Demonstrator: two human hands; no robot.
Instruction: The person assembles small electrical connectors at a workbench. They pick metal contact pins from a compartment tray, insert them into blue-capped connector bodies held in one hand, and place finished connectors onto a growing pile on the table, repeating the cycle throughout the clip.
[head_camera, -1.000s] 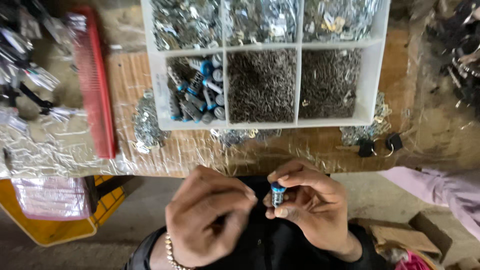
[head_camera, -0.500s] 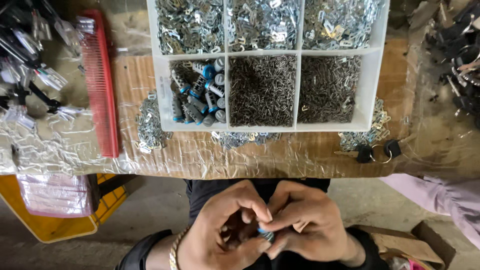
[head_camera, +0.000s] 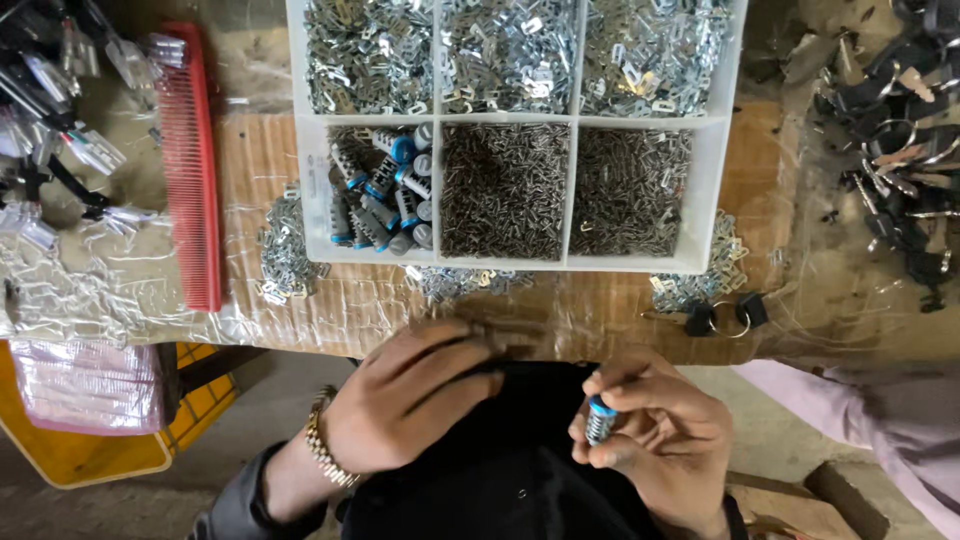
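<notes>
My right hand (head_camera: 655, 440) pinches a small metal cylinder with a blue cap (head_camera: 600, 420) upright between thumb and fingers, over my dark lap. My left hand (head_camera: 410, 395), with a bracelet at the wrist, reaches forward to the table's front edge; its fingertips are blurred and what they touch is unclear. Beyond them stands a white compartment tray (head_camera: 435, 120). One compartment holds more blue-capped cylinders (head_camera: 385, 195), two hold small dark pins (head_camera: 505, 190), and the back row holds shiny metal clips (head_camera: 510, 50).
A red comb (head_camera: 190, 160) lies left of the tray on the plastic-wrapped tabletop. Loose clips (head_camera: 285, 250) are scattered by the tray's front corners. Two dark key parts (head_camera: 725, 315) lie right. Dark metal pieces (head_camera: 900, 130) are piled far right. A yellow crate (head_camera: 90, 450) sits lower left.
The hands have separated. My left hand left the cylinder and moved forward toward the table edge; my right hand moved right, keeping the cylinder.
</notes>
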